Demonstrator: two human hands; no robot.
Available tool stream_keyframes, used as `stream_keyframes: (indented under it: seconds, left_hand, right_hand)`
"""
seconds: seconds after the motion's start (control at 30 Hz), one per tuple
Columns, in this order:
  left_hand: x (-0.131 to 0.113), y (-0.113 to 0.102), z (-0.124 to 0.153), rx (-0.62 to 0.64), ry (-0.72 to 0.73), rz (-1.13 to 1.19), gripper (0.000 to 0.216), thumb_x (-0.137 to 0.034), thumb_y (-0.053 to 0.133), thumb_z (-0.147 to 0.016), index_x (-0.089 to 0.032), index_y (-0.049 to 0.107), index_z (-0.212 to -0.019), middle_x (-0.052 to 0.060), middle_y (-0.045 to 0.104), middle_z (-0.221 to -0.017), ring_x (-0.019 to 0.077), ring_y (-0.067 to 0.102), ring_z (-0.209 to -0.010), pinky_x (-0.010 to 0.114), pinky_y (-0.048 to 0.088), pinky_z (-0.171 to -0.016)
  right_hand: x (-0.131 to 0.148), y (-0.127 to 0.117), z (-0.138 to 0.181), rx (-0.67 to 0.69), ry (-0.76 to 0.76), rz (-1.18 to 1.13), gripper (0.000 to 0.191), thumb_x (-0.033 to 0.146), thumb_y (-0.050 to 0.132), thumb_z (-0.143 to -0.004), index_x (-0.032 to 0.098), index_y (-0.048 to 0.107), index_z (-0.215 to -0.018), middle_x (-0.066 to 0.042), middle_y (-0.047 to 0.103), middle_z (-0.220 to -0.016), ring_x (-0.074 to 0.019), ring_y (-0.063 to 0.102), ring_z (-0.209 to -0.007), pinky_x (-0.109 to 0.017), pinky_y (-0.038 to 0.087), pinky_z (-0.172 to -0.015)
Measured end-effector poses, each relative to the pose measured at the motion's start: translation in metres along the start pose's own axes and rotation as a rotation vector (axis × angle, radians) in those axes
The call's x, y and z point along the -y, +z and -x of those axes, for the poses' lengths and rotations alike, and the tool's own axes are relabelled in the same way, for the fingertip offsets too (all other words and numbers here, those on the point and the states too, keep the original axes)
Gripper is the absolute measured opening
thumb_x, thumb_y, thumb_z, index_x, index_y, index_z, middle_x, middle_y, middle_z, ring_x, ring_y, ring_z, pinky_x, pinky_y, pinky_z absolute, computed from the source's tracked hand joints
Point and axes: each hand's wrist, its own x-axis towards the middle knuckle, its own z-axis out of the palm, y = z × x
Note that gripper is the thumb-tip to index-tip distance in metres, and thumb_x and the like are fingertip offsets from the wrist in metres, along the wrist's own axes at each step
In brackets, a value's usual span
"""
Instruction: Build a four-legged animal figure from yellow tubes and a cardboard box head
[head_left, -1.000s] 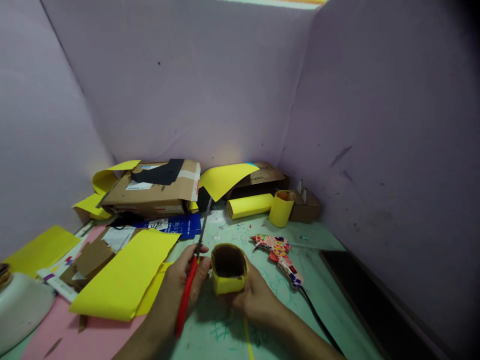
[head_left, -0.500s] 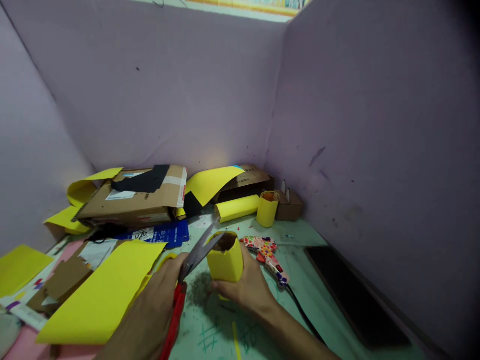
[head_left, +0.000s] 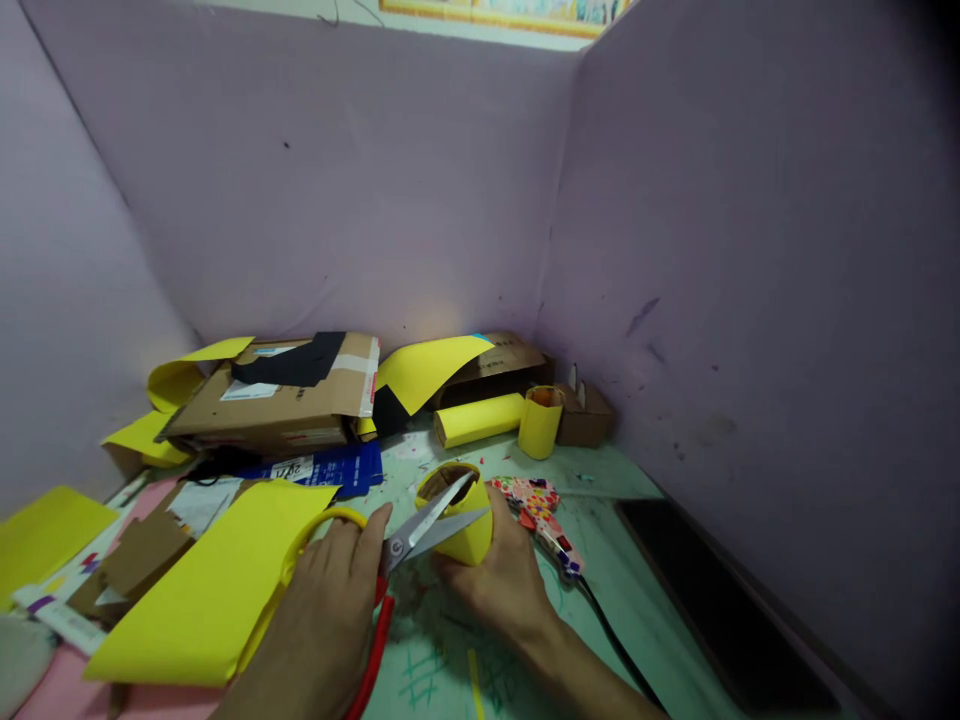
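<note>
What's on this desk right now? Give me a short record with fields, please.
left hand: holds red-handled scissors, blades open at the tube's rim
right hand: grips a yellow paper-covered tube
beside the tube: patterned glue gun, with a black cord
left of hands: yellow paper sheet
at the back: cardboard box, yellow roll, small yellow cup
surface: green table

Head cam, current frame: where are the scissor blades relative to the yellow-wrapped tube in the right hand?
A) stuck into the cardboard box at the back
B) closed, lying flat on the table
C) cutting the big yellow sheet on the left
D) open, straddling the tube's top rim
D: the left hand holds the red-handled scissors with blades spread across the rim of the yellow tube, which the right hand steadies.
</note>
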Motion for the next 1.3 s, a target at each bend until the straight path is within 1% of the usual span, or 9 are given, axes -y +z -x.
stream_keyframes:
  seconds: [0.07,0.17,0.33,0.43,0.67,0.87,1.03,1.2,1.3]
  left_hand:
    - [-0.003,0.002,0.001,-0.032,-0.009,-0.018,0.055,-0.005,0.028,-0.088,-0.015,0.038,-0.141,0.013,0.062,-0.1,0.0276,0.06,-0.091,0.044,0.048,-0.085]
    - [-0.006,0.001,0.001,-0.003,-0.021,0.03,0.057,-0.006,0.03,-0.087,-0.016,0.039,-0.142,0.014,0.062,-0.104,0.0286,0.06,-0.094,0.044,0.048,-0.084]
    - [-0.005,-0.011,-0.002,0.174,-0.111,0.153,0.054,-0.011,0.033,-0.088,-0.02,0.047,-0.139,0.013,0.066,-0.108,0.0278,0.063,-0.097,0.041,0.049,-0.086]
    - [-0.006,-0.019,-0.004,0.265,-0.148,0.214,0.053,-0.013,0.033,-0.088,-0.021,0.047,-0.139,0.014,0.066,-0.111,0.0271,0.064,-0.098,0.041,0.049,-0.088]
    - [-0.01,-0.03,-0.01,0.395,-0.208,0.303,0.052,-0.02,0.036,-0.088,-0.023,0.051,-0.137,0.014,0.066,-0.119,0.028,0.064,-0.102,0.039,0.049,-0.09]
    - [-0.014,-0.04,-0.016,0.451,-0.228,0.328,0.052,-0.022,0.039,-0.086,-0.024,0.053,-0.136,0.013,0.068,-0.119,0.0279,0.065,-0.101,0.039,0.049,-0.091]
    - [-0.014,-0.039,-0.015,0.458,-0.23,0.32,0.052,-0.022,0.038,-0.086,-0.024,0.054,-0.135,0.011,0.07,-0.114,0.0265,0.067,-0.097,0.037,0.049,-0.09]
    - [-0.008,-0.037,-0.014,0.424,-0.196,0.322,0.05,-0.023,0.042,-0.084,-0.028,0.057,-0.131,0.01,0.071,-0.111,0.0279,0.069,-0.091,0.038,0.051,-0.084]
    - [-0.007,-0.039,-0.014,0.425,-0.183,0.325,0.049,-0.022,0.041,-0.084,-0.028,0.058,-0.13,0.011,0.072,-0.111,0.0289,0.069,-0.092,0.039,0.052,-0.083]
  right_hand:
    - [0.0,0.001,0.001,0.006,0.0,0.016,0.052,0.018,0.07,-0.06,0.023,0.055,-0.109,-0.005,0.073,-0.094,-0.0271,0.069,-0.08,-0.038,0.052,-0.069]
    - [0.001,0.001,0.002,-0.003,-0.011,0.06,0.053,0.017,0.07,-0.059,0.023,0.055,-0.11,-0.005,0.073,-0.093,-0.0271,0.068,-0.079,-0.038,0.052,-0.068]
    - [0.002,-0.001,0.004,-0.006,-0.074,0.096,0.045,0.018,0.068,-0.062,0.025,0.059,-0.105,-0.003,0.072,-0.089,-0.0256,0.068,-0.077,-0.035,0.05,-0.066]
    - [0.003,-0.001,0.005,-0.036,-0.076,0.132,0.044,0.017,0.068,-0.062,0.025,0.061,-0.104,-0.003,0.072,-0.09,-0.0253,0.068,-0.078,-0.034,0.049,-0.065]
    - [0.004,-0.001,0.006,-0.05,-0.057,0.164,0.042,0.016,0.066,-0.062,0.025,0.061,-0.103,-0.001,0.071,-0.088,-0.0239,0.067,-0.076,-0.033,0.049,-0.065]
    - [0.003,-0.001,0.005,-0.042,-0.039,0.173,0.046,0.017,0.066,-0.062,0.026,0.06,-0.107,-0.002,0.071,-0.091,-0.0253,0.066,-0.08,-0.035,0.049,-0.068]
    - [0.001,-0.001,0.004,-0.056,-0.034,0.198,0.047,0.016,0.066,-0.062,0.025,0.06,-0.108,-0.004,0.071,-0.092,-0.0262,0.066,-0.081,-0.037,0.048,-0.07]
    - [-0.004,-0.001,0.004,-0.112,-0.14,0.2,0.047,0.013,0.066,-0.061,0.025,0.059,-0.106,-0.003,0.07,-0.091,-0.0243,0.065,-0.08,-0.034,0.047,-0.068]
    - [-0.007,-0.002,0.003,-0.152,-0.2,0.223,0.045,0.014,0.066,-0.063,0.024,0.058,-0.107,-0.004,0.069,-0.094,-0.0248,0.065,-0.083,-0.034,0.048,-0.071]
